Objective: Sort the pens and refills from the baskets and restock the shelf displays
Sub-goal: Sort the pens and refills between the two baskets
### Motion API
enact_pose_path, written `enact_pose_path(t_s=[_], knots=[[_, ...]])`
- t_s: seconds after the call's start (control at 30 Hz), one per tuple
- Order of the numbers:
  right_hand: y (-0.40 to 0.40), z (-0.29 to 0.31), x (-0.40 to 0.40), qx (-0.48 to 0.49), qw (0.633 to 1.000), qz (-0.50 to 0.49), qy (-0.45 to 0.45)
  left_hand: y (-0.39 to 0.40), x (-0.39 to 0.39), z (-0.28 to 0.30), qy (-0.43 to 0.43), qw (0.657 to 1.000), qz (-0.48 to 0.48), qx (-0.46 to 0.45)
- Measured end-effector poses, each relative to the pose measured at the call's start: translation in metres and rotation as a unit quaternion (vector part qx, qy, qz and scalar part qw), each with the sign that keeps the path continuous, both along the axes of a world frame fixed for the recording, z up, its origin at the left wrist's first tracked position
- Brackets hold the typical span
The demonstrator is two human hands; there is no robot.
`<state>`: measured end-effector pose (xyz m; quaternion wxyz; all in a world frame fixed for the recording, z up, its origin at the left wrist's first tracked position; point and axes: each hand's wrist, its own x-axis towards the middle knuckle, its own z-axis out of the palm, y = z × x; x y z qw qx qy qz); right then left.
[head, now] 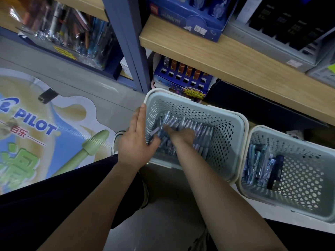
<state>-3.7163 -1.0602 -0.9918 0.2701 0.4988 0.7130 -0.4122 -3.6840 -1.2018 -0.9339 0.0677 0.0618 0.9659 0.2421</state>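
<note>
A pale green perforated basket (229, 142) stands on the floor under the shelf, with several wrapped pens (192, 124) lying in a row in it. My left hand (135, 136) rests flat against the outside of its left wall, fingers straight. My right hand (179, 135) is down inside the basket on top of the pens; it is blurred and its fingertips are buried among them. A second basket (308, 180) of the same kind stands to the right and holds a small pile of blue and dark pen packs (259, 163).
A wooden shelf (217, 57) overhangs the baskets, carrying a blue display box (190, 17) and a grey tray of black pens (290, 29). Below it sits a blue box with orange packs (183, 77). Clear pen tubs (72, 33) stand at far left, above a Pilot floor sticker (36, 124).
</note>
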Motion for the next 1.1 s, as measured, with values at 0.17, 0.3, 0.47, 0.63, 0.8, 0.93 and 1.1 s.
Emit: enact_pose_path(t_s=[0.17,0.3,0.47,0.63,0.8,0.93,1.1], knots=[[-0.012,0.003,-0.014,0.032,0.995,0.073,-0.06,0.0,0.0,-0.001,0.011,1.0,-0.001,0.001],[-0.015,0.0,-0.014,0.056,0.992,0.095,-0.055,0.001,-0.001,0.001,0.011,1.0,0.004,0.004],[0.001,-0.004,-0.009,0.013,0.998,0.057,-0.01,0.001,-0.001,0.001,0.011,1.0,0.002,0.004],[0.024,0.001,-0.002,-0.016,0.999,0.031,0.015,0.001,0.0,0.001,0.008,1.0,-0.003,0.004],[0.048,0.009,0.009,-0.046,0.998,0.012,0.047,0.001,0.0,0.001,0.005,1.0,-0.008,-0.019],[0.069,0.011,0.02,-0.056,0.995,-0.018,0.08,0.002,0.002,0.001,0.005,0.999,-0.012,-0.049],[0.083,0.01,0.025,-0.02,0.993,-0.008,0.12,0.002,0.003,0.002,0.011,0.999,-0.014,-0.048]])
